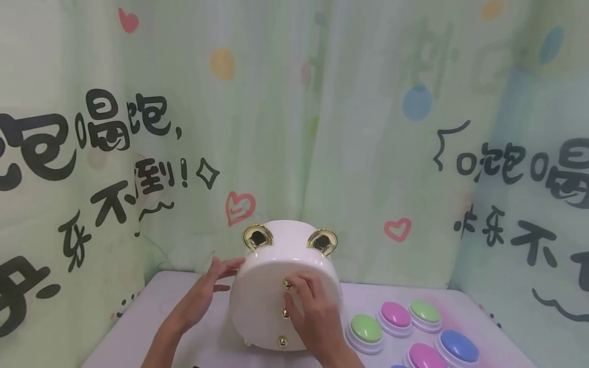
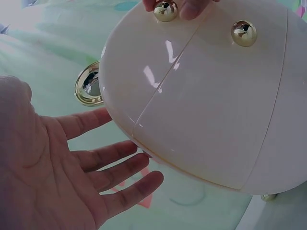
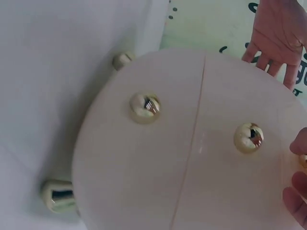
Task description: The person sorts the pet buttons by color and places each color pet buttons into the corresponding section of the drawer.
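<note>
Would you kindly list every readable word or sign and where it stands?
"饱喝饱," left curtain; first character cut.
"乐不到!" same curtain, below; preceding character cut.
"饱喝" right curtain; neighbours unclear.
"快乐不" same curtain, below.
Back curtain's upper right: faint, unreadable marks.
White box, buttons: no visible lettering.

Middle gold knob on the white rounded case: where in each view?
Head: middle gold knob low, near center, by the right hand's thumb.
Left wrist: upper right.
Right wrist: right of center.
Shared landmark: left hand, at left, lower left and top right respectively.
</note>
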The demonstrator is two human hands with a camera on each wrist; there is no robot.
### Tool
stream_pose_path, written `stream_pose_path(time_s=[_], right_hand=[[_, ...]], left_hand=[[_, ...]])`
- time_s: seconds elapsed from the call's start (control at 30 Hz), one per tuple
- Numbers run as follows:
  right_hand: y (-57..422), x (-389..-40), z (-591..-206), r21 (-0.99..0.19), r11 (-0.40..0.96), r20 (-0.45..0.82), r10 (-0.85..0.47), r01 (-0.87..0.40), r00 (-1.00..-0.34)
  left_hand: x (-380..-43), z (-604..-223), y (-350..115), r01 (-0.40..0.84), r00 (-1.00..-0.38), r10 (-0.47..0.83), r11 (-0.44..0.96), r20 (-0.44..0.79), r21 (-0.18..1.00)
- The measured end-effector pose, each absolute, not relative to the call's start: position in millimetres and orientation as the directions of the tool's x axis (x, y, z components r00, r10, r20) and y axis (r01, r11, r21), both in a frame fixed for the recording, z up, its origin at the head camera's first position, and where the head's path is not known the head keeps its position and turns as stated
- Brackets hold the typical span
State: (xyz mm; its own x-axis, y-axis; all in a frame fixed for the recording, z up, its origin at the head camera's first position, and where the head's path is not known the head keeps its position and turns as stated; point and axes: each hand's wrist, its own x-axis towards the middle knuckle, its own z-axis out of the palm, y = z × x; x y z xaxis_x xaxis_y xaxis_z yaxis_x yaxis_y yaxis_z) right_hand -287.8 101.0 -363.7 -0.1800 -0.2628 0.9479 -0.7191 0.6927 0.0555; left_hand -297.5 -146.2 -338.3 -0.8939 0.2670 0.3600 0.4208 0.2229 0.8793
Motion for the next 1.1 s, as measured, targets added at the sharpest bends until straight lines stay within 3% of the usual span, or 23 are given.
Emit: stream_pose_path(time_s=[0.1,0.43,1.1], right_hand=[[99,-291,-357,0.098,0.721,0.947,-0.279,-0.686,-0.158],[96,-292,-350,0.083,0.733,0.942,-0.278,-0.675,-0.186],[104,-270,-350,0.119,0.689,0.910,-0.363,-0.715,-0.199]], left_hand=[[-298,-338,-147,0.418,-0.896,0.264,0.235,0.357,0.877],[-298,-336,-145,0.437,-0.893,0.263,0.306,0.366,0.846],[-304,-344,-147,0.486,-0.868,0.267,0.275,0.419,0.830]])
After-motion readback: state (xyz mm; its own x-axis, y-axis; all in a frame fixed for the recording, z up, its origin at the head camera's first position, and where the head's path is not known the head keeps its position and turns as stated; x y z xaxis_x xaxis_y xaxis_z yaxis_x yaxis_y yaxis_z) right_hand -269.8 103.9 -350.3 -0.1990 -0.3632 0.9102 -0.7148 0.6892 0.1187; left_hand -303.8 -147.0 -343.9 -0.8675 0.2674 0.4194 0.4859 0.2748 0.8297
